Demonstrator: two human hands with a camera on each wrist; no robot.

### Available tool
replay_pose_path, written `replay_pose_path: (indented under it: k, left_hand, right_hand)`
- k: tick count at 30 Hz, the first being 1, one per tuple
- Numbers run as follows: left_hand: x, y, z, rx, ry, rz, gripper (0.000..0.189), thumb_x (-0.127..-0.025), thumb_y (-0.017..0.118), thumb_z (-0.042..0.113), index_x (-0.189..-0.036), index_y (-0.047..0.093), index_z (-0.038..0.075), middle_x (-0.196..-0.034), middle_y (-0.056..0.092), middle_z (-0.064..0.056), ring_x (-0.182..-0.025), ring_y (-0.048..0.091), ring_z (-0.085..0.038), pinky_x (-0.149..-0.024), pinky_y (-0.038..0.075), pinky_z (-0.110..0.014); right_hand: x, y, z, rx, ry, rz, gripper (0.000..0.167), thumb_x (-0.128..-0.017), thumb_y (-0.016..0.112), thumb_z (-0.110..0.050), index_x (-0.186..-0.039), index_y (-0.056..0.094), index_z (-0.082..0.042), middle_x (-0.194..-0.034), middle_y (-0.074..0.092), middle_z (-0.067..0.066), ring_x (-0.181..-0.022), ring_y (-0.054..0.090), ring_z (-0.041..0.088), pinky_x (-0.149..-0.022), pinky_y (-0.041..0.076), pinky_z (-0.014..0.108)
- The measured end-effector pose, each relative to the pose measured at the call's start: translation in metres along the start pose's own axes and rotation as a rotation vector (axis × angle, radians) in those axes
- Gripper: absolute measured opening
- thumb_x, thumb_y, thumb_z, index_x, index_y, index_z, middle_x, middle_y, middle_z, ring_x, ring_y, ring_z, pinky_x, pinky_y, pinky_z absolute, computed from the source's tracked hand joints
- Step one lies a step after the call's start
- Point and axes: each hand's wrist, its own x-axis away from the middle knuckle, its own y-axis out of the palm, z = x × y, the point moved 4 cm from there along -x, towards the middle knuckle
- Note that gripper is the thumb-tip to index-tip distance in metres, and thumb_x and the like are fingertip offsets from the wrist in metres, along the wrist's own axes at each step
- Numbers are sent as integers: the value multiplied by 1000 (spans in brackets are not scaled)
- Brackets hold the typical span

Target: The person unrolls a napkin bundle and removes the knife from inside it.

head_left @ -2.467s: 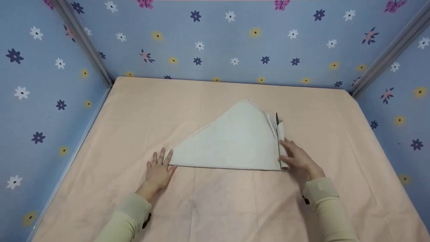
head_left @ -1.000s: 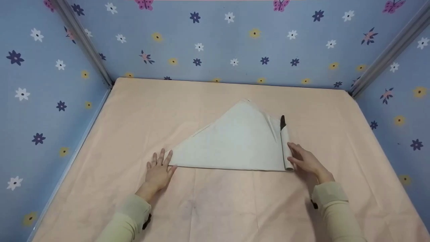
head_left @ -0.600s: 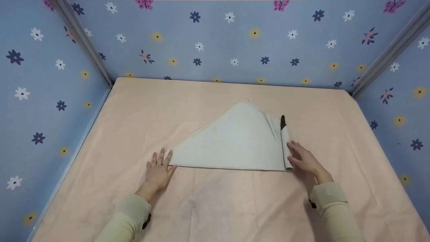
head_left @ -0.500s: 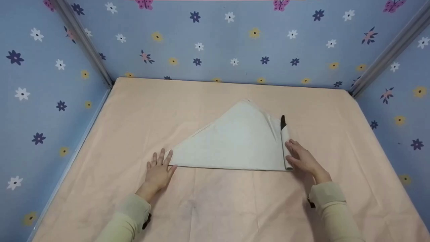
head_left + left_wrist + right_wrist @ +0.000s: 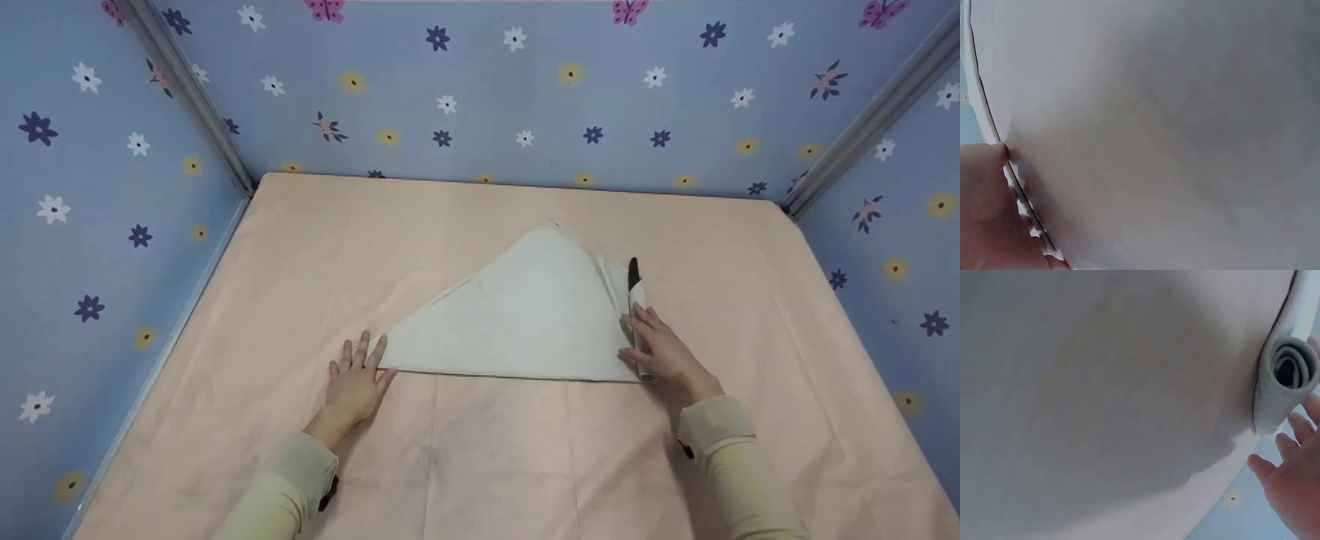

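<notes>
A pale, near-white cloth point(image 5: 517, 315), folded into a rough triangle, lies flat with its right end rolled up. That roll point(image 5: 1283, 385) shows its spiral end in the right wrist view. A dark brown tip point(image 5: 634, 274) sticks out at its far end. My left hand point(image 5: 354, 386) lies flat with fingers spread, its fingertips resting on the cloth's left corner; in the left wrist view the hand point(image 5: 985, 208) is at the cloth's near edge. My right hand point(image 5: 667, 356) lies across the roll, its fingers loosely extended and touching it, fingertips reaching its left side.
The table point(image 5: 465, 465) is covered with a creased peach tablecloth. Blue flower-patterned panels point(image 5: 495, 97) stand behind it and along both sides, with grey metal posts point(image 5: 191, 97) at the rear corners.
My right hand has shifted left from the roll's right side to lie over it. Since the oldest frame the roll sits slightly further right and more dark tip shows. My left hand stays put.
</notes>
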Motion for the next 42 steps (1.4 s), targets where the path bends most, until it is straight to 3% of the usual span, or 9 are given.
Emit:
replay_pose_path:
  k: [8, 14, 22, 34, 42]
  left_hand:
    - [-1, 1, 0, 1, -4, 2, 62, -94, 33, 44, -143, 15, 11, -146, 4, -18, -129, 2, -45, -97, 8, -63]
    - [0, 2, 0, 18, -3, 4, 61, -94, 34, 43, -143, 15, 11, -146, 4, -18, -129, 1, -44, -98, 8, -63]
    - [0, 1, 0, 9, -12, -3, 62, -94, 33, 44, -143, 14, 12, -146, 4, -17, -130, 1, -43, -98, 7, -62]
    - [0, 0, 0, -15, -16, 0, 61, -94, 32, 44, -143, 14, 12, -146, 6, -18, -130, 2, -43, -99, 8, -61]
    - [0, 1, -1, 2, -14, 2, 60, -95, 32, 43, -143, 14, 12, -147, 5, -18, -130, 1, -43, -98, 8, -62]
  right_hand:
    - [-3, 2, 3, 75, -48, 2, 65, -83, 62, -34, -134, 36, -2, -144, 17, 19, -131, 8, 37, -101, 13, 55]
    - [-2, 3, 7, 108, -36, -5, 66, -84, 60, -37, -135, 36, -3, -145, 17, 17, -132, 9, 36, -100, 14, 57]
    - [1, 4, 12, 88, -23, -9, 68, -84, 57, -41, -136, 35, -4, -146, 15, 15, -132, 8, 35, -102, 12, 54]
    - [4, 2, 16, 24, 47, -42, 68, -84, 56, -44, -137, 33, -8, -148, 11, 7, -133, 5, 29, -101, 18, 52]
    - [5, -2, 19, 15, 38, -42, 67, -84, 58, -39, -136, 33, -6, -147, 12, 11, -129, 19, 36, -100, 23, 51]
